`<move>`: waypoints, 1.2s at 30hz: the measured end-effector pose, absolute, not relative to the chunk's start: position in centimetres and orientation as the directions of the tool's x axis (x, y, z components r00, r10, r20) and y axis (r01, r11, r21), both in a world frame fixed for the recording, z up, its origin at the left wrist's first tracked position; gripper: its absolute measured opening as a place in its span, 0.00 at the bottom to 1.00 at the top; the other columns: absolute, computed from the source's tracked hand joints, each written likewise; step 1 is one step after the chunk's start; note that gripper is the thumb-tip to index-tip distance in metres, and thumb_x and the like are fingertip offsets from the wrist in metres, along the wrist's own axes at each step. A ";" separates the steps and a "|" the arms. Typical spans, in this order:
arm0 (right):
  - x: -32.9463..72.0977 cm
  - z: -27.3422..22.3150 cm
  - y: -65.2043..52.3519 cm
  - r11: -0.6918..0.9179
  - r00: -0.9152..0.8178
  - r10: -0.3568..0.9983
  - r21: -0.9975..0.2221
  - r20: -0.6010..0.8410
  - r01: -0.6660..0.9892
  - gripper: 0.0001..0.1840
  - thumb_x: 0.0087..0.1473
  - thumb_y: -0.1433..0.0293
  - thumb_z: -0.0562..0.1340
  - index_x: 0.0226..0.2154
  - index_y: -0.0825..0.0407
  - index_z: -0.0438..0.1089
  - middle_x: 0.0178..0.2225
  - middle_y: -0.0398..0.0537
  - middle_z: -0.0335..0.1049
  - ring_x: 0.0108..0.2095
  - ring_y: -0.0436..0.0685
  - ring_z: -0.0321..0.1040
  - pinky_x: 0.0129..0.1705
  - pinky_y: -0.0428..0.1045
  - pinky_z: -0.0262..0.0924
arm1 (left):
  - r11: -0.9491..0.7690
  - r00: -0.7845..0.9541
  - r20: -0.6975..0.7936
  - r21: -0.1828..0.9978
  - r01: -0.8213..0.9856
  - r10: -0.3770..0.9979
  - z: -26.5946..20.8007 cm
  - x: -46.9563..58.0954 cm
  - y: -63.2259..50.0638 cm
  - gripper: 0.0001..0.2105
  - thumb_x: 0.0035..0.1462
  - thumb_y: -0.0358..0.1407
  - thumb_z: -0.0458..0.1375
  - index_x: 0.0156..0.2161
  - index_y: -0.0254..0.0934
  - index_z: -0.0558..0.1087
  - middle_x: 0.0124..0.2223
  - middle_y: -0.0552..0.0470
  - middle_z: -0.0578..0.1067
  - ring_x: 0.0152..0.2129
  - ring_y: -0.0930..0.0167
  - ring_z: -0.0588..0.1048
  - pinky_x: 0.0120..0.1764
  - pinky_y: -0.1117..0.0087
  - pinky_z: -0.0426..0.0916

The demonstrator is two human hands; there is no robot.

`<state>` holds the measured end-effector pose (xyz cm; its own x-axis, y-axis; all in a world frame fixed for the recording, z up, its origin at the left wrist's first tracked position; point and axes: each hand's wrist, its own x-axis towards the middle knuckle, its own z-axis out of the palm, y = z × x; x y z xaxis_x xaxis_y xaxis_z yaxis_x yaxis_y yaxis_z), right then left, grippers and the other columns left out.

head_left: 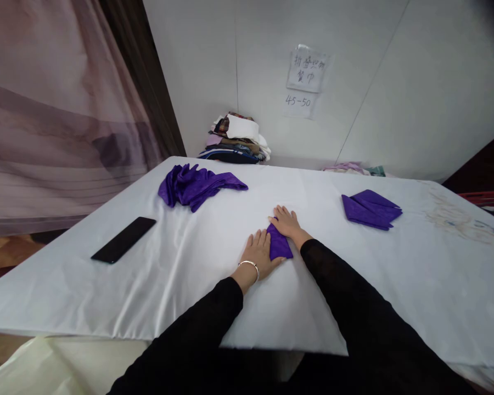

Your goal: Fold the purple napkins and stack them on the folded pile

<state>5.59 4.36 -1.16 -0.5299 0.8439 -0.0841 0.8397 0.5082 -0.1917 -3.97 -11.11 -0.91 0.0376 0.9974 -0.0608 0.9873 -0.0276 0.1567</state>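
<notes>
Pressing a small purple cloth to the counter: the left hand and right hand lie flat, fingers extended, grasping nothing. The left covers the cloth's left edge, the right its far edge, presumably to keep the folds flat. A crumpled cloth, folded cloth and black phone lie well apart, apparently leaving working room.

The head camera looks forward-down over the table, top-right seemingly shadowed
</notes>
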 end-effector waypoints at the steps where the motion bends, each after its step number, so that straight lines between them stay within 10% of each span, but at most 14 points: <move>1: 5.5 -1.2 4.6 0.508 -0.529 0.845 -0.191 -0.079 0.840 0.34 0.60 0.53 0.39 0.63 0.51 0.44 0.67 0.48 0.35 0.66 0.59 0.30 0.62 0.64 0.30 | -0.027 0.037 -0.063 0.157 0.987 0.997 -0.8 -3.9 -11.2 0.44 0.54 0.61 0.36 0.65 0.28 0.47 0.67 0.41 0.46 0.64 0.59 0.41 0.62 0.54 0.40; 18: 4.6 -1.2 7.0 0.452 -0.477 0.878 -0.241 -0.053 0.859 0.34 0.60 0.51 0.39 0.63 0.50 0.48 0.67 0.49 0.38 0.66 0.62 0.32 0.62 0.65 0.30 | -0.034 0.047 -0.067 0.178 0.984 0.997 -0.9 -3.9 -11.1 0.45 0.53 0.63 0.35 0.65 0.28 0.47 0.67 0.41 0.45 0.64 0.58 0.41 0.63 0.53 0.39; 28: 11.5 -0.3 0.9 0.442 -0.494 0.859 -0.684 0.136 0.580 0.34 0.63 0.56 0.31 0.64 0.53 0.47 0.64 0.46 0.48 0.62 0.55 0.50 0.59 0.49 0.50 | -0.035 0.053 -0.083 0.201 0.979 0.995 -0.5 -3.9 -11.1 0.45 0.54 0.62 0.37 0.65 0.27 0.46 0.68 0.40 0.44 0.64 0.58 0.40 0.62 0.53 0.38; 36: 11.8 -0.8 -3.9 0.622 -0.669 0.743 -0.393 0.021 0.677 0.32 0.60 0.55 0.44 0.63 0.51 0.50 0.65 0.47 0.43 0.65 0.59 0.40 0.65 0.54 0.32 | -0.045 0.054 -0.044 0.193 0.980 0.998 -1.0 -4.0 -10.8 0.45 0.54 0.62 0.37 0.65 0.26 0.47 0.67 0.39 0.47 0.64 0.57 0.42 0.62 0.54 0.40</move>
<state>11.76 -3.92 -0.79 -0.6694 0.7426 0.0214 0.6774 0.6219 -0.3929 -4.04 -10.83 -0.95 0.0544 0.9975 -0.0440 0.9802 -0.0449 0.1927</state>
